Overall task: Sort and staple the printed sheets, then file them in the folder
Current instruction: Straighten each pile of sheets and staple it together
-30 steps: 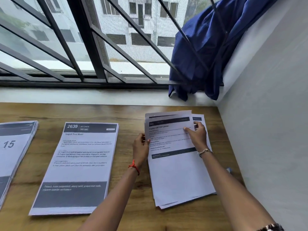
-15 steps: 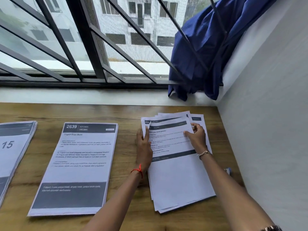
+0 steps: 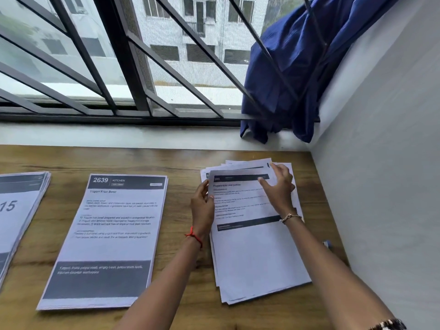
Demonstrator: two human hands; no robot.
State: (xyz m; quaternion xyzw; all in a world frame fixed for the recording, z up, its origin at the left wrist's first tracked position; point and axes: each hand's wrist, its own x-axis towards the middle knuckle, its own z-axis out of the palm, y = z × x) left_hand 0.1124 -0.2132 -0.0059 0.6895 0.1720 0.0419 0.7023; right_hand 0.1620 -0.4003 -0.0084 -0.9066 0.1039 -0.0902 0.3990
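Three piles of printed sheets lie on the wooden table (image 3: pixel 181 160). The right pile (image 3: pixel 257 260) is fanned and uneven at its far end. My left hand (image 3: pixel 202 208) is at that pile's left edge, its fingertips curled onto the edge of the top sheet (image 3: pixel 238 203). My right hand (image 3: pixel 279 186) hovers over the far right corner with fingers spread, touching the fanned sheets there. The middle pile (image 3: pixel 107 246) is headed "2639 KITCHEN". A left pile (image 3: pixel 19 210) shows "15". No folder is in view.
A small blue object (image 3: pixel 326 243) peeks out beside my right forearm, close to the grey wall (image 3: pixel 381 198) that bounds the table on the right. A blue cloth (image 3: pixel 285 75) hangs on the window grille (image 3: pixel 133 67) behind the table.
The top sheet has shifted toward the far right. My right hand lifted off the sheet and moved up to the pile's far right corner. My left hand curled onto the sheet's edge.
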